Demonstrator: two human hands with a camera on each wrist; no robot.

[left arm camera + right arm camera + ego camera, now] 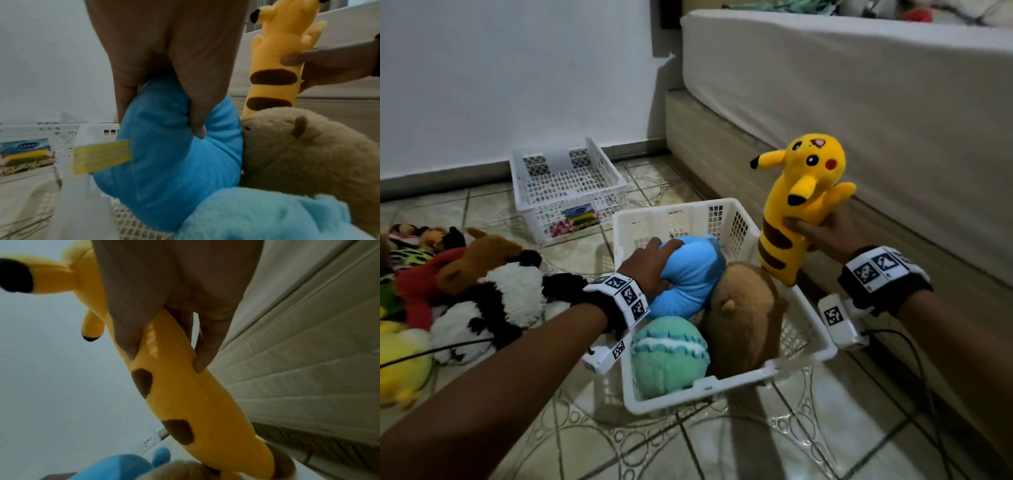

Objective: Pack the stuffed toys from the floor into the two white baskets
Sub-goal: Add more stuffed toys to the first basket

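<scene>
My left hand [654, 267] grips a blue stuffed toy [688, 277] inside the near white basket [726, 387]; the thumb and fingers dig into the blue plush [174, 162]. A brown plush [746, 318] and a teal round plush [667, 353] lie in the same basket. My right hand [822, 233] holds a long yellow toy with brown stripes [801, 202] upright above the basket's right rim, fingers curled round its body [185, 394]. A second white basket [565, 192] stands farther back, with nothing in it. More stuffed toys [482, 284] lie in a heap on the floor at left.
A bed [859, 102] with a pale mattress runs along the right, close to the near basket. A white wall [517, 68] closes the back. A cable [914, 363] trails over the tiled floor [756, 445] at right. A panda plush [493, 308] lies nearest my left arm.
</scene>
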